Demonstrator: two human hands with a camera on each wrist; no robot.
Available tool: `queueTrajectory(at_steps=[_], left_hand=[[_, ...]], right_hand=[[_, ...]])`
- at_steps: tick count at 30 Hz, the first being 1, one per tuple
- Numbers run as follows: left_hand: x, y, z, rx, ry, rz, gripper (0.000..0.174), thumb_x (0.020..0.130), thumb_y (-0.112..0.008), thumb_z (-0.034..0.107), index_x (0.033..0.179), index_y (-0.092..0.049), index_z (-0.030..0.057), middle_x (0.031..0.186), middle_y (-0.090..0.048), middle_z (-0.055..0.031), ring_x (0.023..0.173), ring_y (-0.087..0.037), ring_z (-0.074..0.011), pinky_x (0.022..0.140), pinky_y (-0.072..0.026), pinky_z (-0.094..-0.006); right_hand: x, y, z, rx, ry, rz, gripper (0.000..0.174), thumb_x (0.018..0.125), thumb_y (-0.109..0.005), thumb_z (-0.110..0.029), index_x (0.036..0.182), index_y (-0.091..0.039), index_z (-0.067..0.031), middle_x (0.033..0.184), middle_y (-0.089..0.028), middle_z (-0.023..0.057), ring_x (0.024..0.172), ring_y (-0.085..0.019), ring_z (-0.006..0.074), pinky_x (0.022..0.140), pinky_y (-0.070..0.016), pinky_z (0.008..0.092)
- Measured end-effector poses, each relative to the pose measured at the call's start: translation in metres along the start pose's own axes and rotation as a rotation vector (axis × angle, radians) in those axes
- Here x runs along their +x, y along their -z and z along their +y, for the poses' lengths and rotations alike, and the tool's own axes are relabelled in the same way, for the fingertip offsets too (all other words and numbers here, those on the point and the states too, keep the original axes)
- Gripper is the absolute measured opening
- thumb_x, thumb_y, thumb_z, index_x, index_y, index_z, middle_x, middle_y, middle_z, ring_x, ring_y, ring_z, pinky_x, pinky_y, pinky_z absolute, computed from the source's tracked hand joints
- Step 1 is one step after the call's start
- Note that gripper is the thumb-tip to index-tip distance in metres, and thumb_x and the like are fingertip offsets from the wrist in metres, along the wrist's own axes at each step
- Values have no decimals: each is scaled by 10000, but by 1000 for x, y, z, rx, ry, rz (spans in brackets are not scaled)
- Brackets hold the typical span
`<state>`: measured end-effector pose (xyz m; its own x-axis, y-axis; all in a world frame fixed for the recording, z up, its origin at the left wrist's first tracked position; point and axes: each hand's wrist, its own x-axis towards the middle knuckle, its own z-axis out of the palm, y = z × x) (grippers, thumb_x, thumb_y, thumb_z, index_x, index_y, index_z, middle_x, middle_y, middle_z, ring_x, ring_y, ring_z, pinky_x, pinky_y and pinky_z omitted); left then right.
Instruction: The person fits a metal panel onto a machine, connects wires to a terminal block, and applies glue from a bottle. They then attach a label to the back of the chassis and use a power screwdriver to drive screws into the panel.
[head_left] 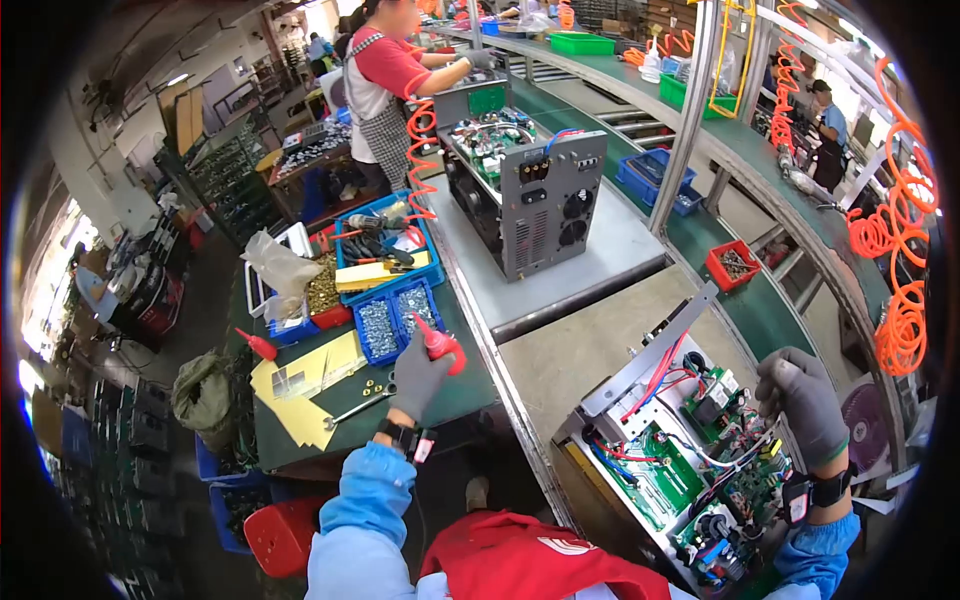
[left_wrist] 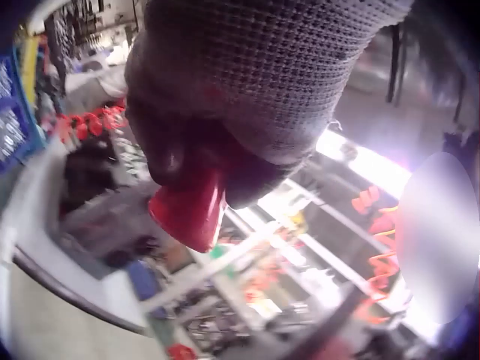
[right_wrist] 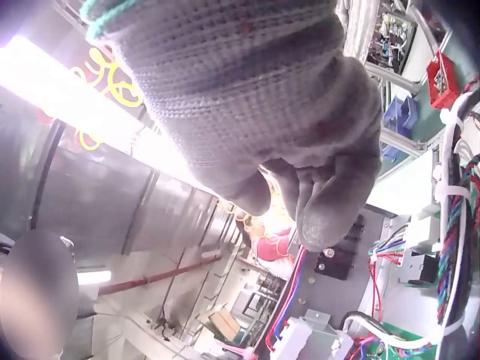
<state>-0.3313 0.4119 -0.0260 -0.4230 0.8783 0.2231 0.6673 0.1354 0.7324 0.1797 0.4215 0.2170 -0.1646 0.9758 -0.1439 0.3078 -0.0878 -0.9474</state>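
My left hand (head_left: 420, 380) grips a bottle (head_left: 447, 353), bins (head_left: 378, 330) beyond, wrench (head_left: 357, 408) by the counter's (head_left: 472, 382) near edge; right hand (head_left: 808, 408), fingers bent, near the chassis (head_left: 670, 478) (holding anything? can't tell).

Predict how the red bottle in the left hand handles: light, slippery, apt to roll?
The red bottle looks small in the left hand, so probably light. Its glossy surface may be slippery. Its rounded body could roll if laid down.

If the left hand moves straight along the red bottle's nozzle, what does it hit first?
Likely the blue parts tray, in line with the nozzle; how high the left hand sits is unclear.
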Motion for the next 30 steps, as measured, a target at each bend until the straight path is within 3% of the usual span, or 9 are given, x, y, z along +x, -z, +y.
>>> queueTrajectory(at_steps=[6, 10, 12, 13, 16, 18, 20, 26, 30], left_hand=[[7, -71, -82, 127, 186, -126, 439, 729, -762, 295, 1107, -641, 106, 1027, -697, -169, 1014, -652, -390, 873, -503, -487], [0, -82, -108, 224, 257, -102, 688, 717, -750, 246, 1316, -500, 20, 1230, -609, -270, 1159, -577, -438, 977, -460, -494], [-9, -59, -81, 282, 468, -97, 795, 716, -745, 219, 1385, -389, -18, 1283, -559, -319, 1194, -544, -461, 1009, -438, -499], [-17, -40, -43, 260, 399, -32, 629, 741, -736, 212, 1292, -517, 2, 1242, -601, -261, 1152, -574, -443, 967, -471, -486], [-44, 8, 90, -195, 57, -54, 416, 774, -722, 225, 1132, -635, 31, 1153, -630, -204, 1075, -600, -414, 905, -505, -454], [-64, 22, 183, -92, -405, -14, 280, 801, -715, 256, 994, -684, 56, 1047, -636, -163, 985, -617, -370, 830, -523, -413], [-79, 21, 244, 9, -658, -107, 305, 801, -724, 216, 1030, -661, 26, 1118, -611, -207, 1097, -593, -383, 900, -499, -446], [-93, -11, 310, 541, -725, -320, 514, 794, -712, 392, 1117, -660, -5, 1317, -520, -268, 1297, -441, -478, 982, -446, -556], [-89, -40, 312, 448, -640, -287, 597, 793, -703, 433, 1138, -645, -50, 1350, -503, -291, 1255, -493, -454, 990, -459, -516]], right_hand=[[27, -22, -3, 8, -59, 82, 397, 958, -591, -304, 1181, -570, 24, 961, -634, 105, 843, -654, 175, 741, -546, 305], [61, -16, 6, 96, -102, 62, 511, 955, -610, -352, 1273, -529, 39, 1103, -594, 136, 977, -629, 221, 832, -554, 355], [78, -15, 13, 122, -117, 58, 571, 953, -619, -380, 1312, -504, 49, 1180, -567, 158, 1046, -611, 247, 873, -549, 378], [87, -16, 16, 132, -121, 40, 537, 962, -612, -358, 1313, -498, 32, 1176, -547, 141, 1037, -591, 214, 873, -552, 384], [111, -20, 27, 48, -70, -23, 594, 961, -603, -406, 1362, -478, 13, 1231, -539, 144, 1132, -553, 243, 917, -531, 396], [120, -26, 29, 19, -113, -59, 645, 965, -581, -463, 1408, -458, -9, 1317, -511, 159, 1206, -507, 282, 987, -488, 419], [129, -30, 31, 90, -154, -105, 666, 967, -573, -484, 1422, -447, -14, 1349, -496, 168, 1210, -505, 299, 1016, -469, 429], [128, -29, 38, 119, -71, -234, 503, 984, -533, -531, 1205, -619, -88, 1044, -632, 41, 982, -562, 154, 854, -483, 379], [128, -24, 42, 277, -114, -255, 388, 1002, -553, -459, 1110, -647, -98, 1000, -631, 13, 899, -570, 117, 774, -494, 306]])
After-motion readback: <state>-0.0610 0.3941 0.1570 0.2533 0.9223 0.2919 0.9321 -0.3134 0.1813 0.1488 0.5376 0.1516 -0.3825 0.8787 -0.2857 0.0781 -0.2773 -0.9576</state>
